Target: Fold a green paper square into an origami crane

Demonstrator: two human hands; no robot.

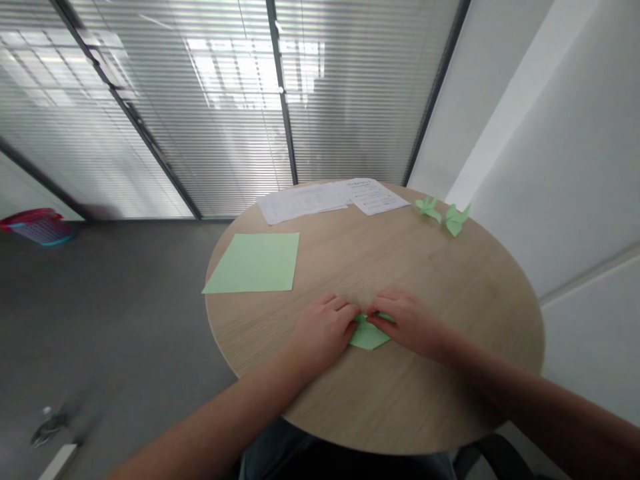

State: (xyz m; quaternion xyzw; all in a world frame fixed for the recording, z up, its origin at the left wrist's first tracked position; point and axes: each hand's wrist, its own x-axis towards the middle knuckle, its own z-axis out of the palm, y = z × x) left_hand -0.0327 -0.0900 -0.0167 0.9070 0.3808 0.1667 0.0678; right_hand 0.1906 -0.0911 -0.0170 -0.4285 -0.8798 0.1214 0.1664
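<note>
A small folded piece of green paper [369,336] lies on the round wooden table [400,407] close to its front. My left hand [326,330] is closed on the paper's left side, fingertips near its upper edge. From the right, my right hand [406,320] pinches the paper's upper right part between thumb and fingers. The fingertips of both hands almost meet over the top of the paper and hide much of that edge. A flat sheet of green paper [255,263] rests at the table's left side.
White printed sheets [305,202] lie along the far edge. Two folded green paper figures stand at the far right, one of them a leafy-looking shape [455,220]. A red and blue basket [40,227] is on the floor at left. Blinds and a white wall border the table.
</note>
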